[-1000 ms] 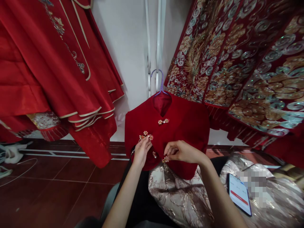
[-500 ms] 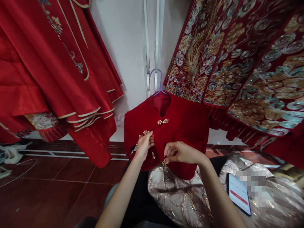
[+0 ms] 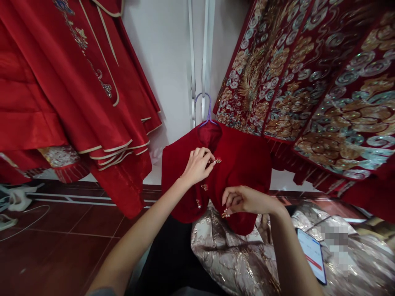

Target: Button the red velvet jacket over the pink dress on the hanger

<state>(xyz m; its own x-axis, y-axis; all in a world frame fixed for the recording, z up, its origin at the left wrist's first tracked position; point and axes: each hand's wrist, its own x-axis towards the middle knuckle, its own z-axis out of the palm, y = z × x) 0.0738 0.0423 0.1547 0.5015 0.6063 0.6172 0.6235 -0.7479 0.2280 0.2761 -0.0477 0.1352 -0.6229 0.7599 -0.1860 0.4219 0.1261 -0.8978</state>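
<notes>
A small red velvet jacket hangs on a purple hanger in front of me, its front closed with pearl-and-gold frog buttons. My left hand is raised to the top button just under the collar, fingers curled on the cloth beside it. My right hand pinches the jacket's lower front edge at a gold button. Two more buttons show between my hands.
Red satin robes hang at the left. Heavily embroidered red and gold garments hang at the right. A phone lies on pale brocade fabric on my lap. White rails run up the wall. Dark red tiled floor lies left.
My left hand has moved up from the middle button to the top button near the collar. My right hand stays pinched at the lower edge, shifted slightly right and down.
</notes>
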